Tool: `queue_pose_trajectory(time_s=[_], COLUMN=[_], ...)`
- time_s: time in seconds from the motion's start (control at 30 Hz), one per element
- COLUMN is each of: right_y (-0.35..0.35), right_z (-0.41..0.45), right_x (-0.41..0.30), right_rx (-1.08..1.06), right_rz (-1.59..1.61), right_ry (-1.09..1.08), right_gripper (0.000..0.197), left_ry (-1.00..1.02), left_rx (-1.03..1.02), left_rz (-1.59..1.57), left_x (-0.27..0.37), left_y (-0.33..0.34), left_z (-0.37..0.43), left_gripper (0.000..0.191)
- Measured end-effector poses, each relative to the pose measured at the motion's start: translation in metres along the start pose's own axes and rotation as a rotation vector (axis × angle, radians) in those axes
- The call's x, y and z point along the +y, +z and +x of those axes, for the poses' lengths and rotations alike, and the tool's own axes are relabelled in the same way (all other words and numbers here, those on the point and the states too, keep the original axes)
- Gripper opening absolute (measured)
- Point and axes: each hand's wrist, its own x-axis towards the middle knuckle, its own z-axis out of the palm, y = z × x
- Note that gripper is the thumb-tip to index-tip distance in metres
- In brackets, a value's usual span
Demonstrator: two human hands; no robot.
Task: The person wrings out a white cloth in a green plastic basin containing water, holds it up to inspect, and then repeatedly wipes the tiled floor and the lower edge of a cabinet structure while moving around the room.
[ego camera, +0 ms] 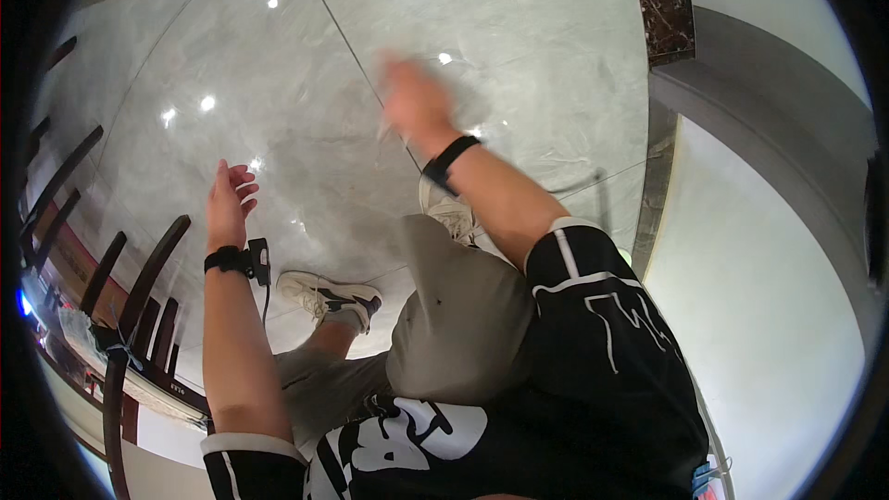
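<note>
My left hand [231, 201] hangs over the grey tiled floor [298, 111], with its fingers apart and nothing in it. A black strap with a small black device [259, 262] and a cable sits on that wrist. My right hand [415, 101] is stretched forward above the floor and blurred by motion; its fingers cannot be made out clearly. A black band [451, 163] goes round the right wrist. Below the hands are my two sneakers, one [330, 297] below the left hand and the other [450, 212] partly behind the right forearm.
Dark wooden furniture with curved bars [156, 267] stands at the left, beside a surface bearing a clear plastic bag [78, 330]. At the right, a white wall panel [750, 278] with a grey ledge [750, 97] and a dark marble strip [663, 0] borders the floor.
</note>
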Motion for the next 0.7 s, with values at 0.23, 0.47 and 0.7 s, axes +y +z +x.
queue_pose_trajectory(time_s=[0.23, 0.47, 0.7], right_y=[-0.094, -0.019, -0.127], right_z=[-0.119, -0.281, -0.127], right_x=[0.138, 0.202, 0.324], right_rx=[0.527, -0.709, 0.757], right_rz=[0.177, -0.682, 0.062], right_ry=[1.059, 1.092, 0.940], right_gripper=[0.071, 0.049, 0.045], left_ry=[0.032, 0.152, 0.033], left_rx=[-0.043, -0.118, -0.071], left_rz=[0.060, 0.128, 0.059], left_x=[0.022, 0.037, -0.015], left_y=[0.021, 0.054, 0.020], left_z=[0.008, 0.019, 0.027], left_gripper=[0.051, 0.052, 0.050])
